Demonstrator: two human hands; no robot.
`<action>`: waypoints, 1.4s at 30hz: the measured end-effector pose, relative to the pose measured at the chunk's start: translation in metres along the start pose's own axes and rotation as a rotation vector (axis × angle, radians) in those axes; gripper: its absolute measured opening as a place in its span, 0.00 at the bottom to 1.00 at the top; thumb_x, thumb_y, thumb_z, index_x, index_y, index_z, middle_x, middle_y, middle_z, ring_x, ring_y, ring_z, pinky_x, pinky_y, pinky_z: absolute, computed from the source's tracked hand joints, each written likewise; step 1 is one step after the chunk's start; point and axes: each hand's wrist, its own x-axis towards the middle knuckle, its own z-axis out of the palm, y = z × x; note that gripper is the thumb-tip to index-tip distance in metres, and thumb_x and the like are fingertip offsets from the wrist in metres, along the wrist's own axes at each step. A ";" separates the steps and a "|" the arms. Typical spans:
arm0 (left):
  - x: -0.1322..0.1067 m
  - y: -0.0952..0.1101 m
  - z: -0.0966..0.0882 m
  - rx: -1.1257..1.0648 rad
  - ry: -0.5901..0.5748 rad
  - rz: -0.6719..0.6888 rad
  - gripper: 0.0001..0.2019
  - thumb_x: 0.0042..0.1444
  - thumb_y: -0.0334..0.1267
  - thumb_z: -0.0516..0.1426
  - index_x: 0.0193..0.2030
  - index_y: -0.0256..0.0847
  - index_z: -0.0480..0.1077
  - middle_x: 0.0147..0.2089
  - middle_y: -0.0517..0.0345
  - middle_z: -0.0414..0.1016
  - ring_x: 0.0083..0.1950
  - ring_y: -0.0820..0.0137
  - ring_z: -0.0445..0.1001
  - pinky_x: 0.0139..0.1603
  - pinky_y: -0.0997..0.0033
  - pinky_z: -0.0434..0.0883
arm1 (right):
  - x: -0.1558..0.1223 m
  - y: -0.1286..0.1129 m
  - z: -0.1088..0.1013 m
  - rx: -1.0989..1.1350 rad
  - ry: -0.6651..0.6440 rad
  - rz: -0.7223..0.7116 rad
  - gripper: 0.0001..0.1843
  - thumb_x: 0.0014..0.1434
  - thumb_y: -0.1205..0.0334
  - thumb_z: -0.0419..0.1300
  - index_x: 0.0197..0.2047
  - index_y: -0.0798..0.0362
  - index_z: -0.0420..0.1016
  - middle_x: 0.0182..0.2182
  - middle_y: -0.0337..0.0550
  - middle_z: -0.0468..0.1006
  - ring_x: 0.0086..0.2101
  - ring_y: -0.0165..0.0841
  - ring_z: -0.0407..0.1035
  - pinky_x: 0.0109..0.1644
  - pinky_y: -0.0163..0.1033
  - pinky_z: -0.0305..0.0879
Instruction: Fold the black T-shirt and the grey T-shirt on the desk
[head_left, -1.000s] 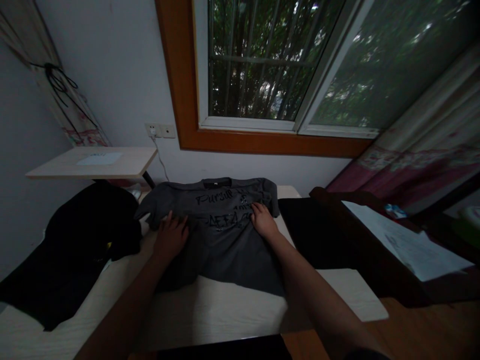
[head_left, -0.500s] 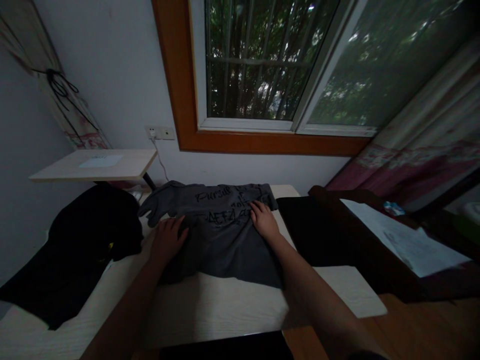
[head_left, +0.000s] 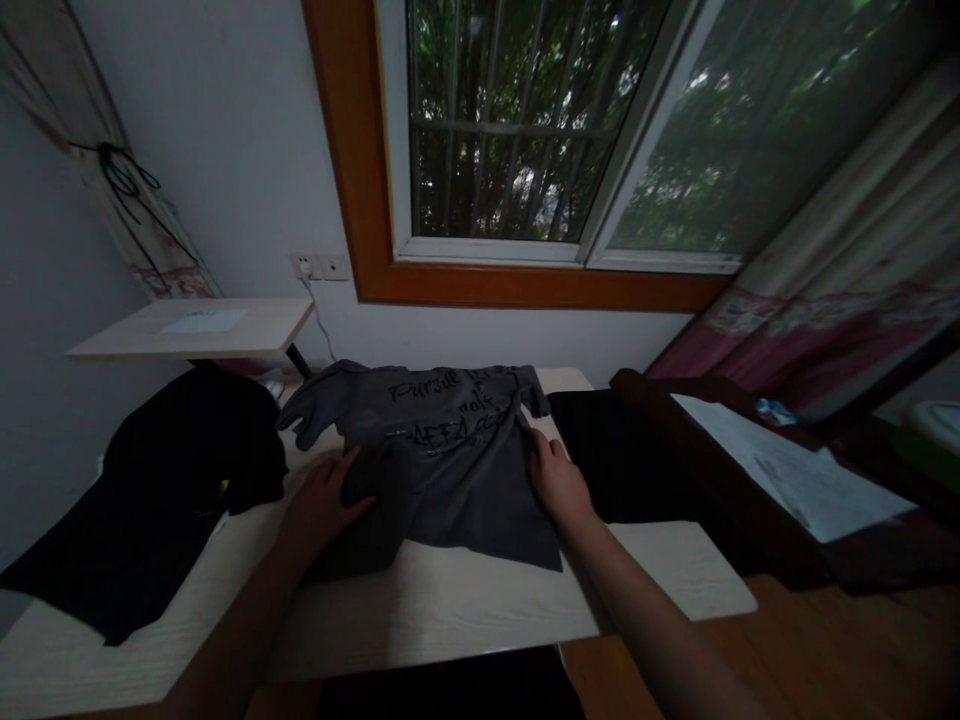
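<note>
A dark grey short-sleeved T-shirt (head_left: 469, 490) with black lettering lies on the pale table, its neck end toward the wall. My left hand (head_left: 319, 505) rests at the left side of the shirt, thumb and fingers apart, in dim shadow. At the opposite side edge, just below the sleeve, is my right hand (head_left: 561, 482). Its fingers are curled in on the cloth there, and creases run across the shirt toward it. The shirt's left lower part is partly lost in shadow.
Black clothing (head_left: 180, 490) lies heaped on the table (head_left: 450, 610) at left, below a small raised shelf (head_left: 266, 325) with a paper slip. At right are a black flat item (head_left: 622, 450) and a dark wooden piece of furniture holding a paper sheet (head_left: 780, 460). A window (head_left: 517, 130) is behind.
My right hand has slid off the lettering, right and toward me, to the shirt's side edge. My left hand has shifted slightly left and nearer. The right sleeve now stands out from the body.
</note>
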 end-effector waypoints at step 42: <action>-0.029 -0.004 -0.049 0.178 -0.198 -0.390 0.31 0.69 0.39 0.40 0.78 0.48 0.38 0.62 0.38 0.71 0.39 0.58 0.81 0.40 0.57 0.75 | -0.044 -0.002 -0.023 -0.118 -0.181 -0.096 0.29 0.69 0.63 0.49 0.72 0.49 0.55 0.51 0.57 0.68 0.29 0.34 0.74 0.30 0.36 0.62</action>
